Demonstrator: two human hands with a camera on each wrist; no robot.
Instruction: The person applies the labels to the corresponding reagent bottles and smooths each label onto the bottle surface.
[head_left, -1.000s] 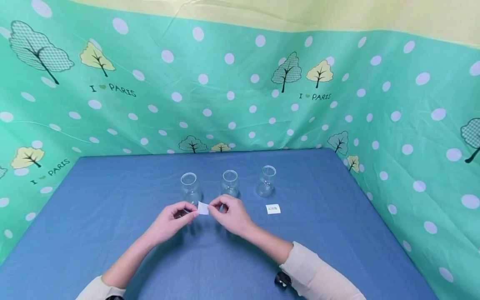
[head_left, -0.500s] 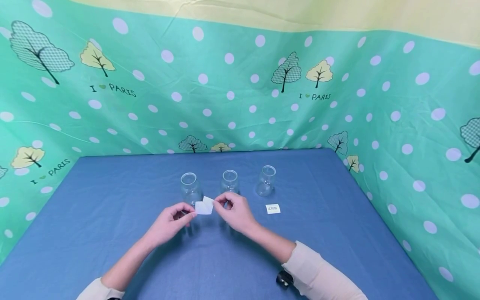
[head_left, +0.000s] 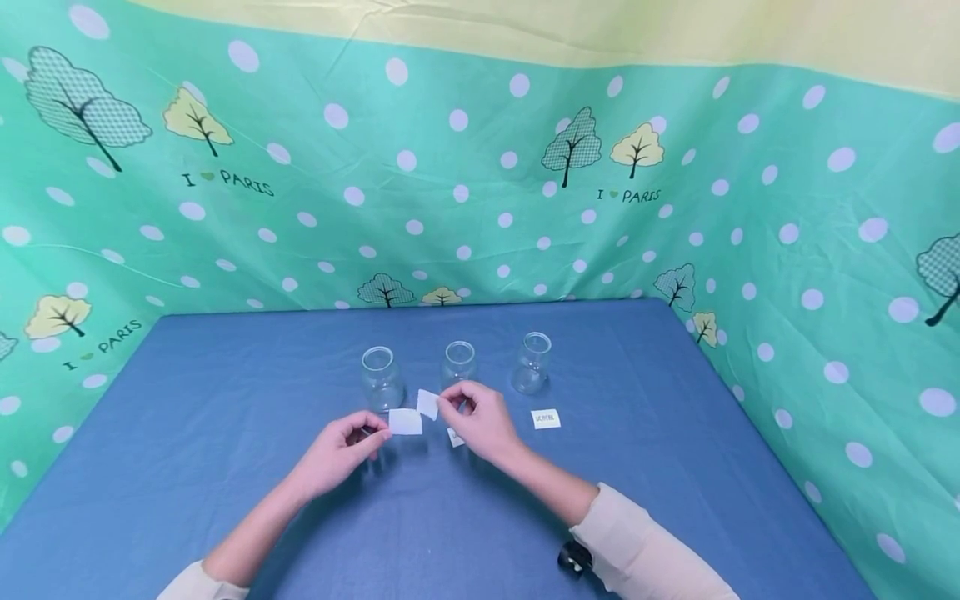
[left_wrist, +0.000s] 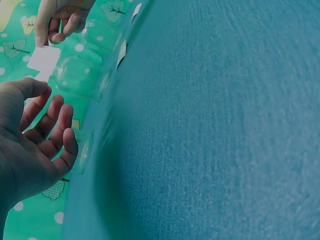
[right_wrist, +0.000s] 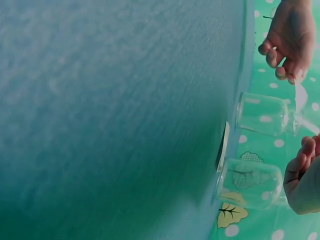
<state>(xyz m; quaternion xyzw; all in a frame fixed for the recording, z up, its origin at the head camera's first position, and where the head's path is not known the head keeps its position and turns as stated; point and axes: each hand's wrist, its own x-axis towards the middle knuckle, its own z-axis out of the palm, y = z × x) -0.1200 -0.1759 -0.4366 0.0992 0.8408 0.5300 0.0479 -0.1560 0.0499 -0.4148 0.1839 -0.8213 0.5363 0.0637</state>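
Note:
Just in front of the left jar, my left hand pinches a small white paper slip between thumb and fingertips. My right hand pinches a second, smaller white paper piece, tilted, its lower corner close to the slip. Both pieces look blank on the side facing the head camera. Below the right hand a paper label lies on the table, mostly covered by that hand. Another label with dark writing lies to the right. In the left wrist view, the other fingers of my left hand curl loosely.
Three clear glass jars stand upright in a row behind the hands: a left jar, a middle jar partly covered by my right hand, and a right jar. The blue-covered table meets a green dotted curtain behind it.
The white paper between my hands has come apart into two pieces. My right hand has moved slightly right with the smaller piece, and the label beneath it now shows partly.

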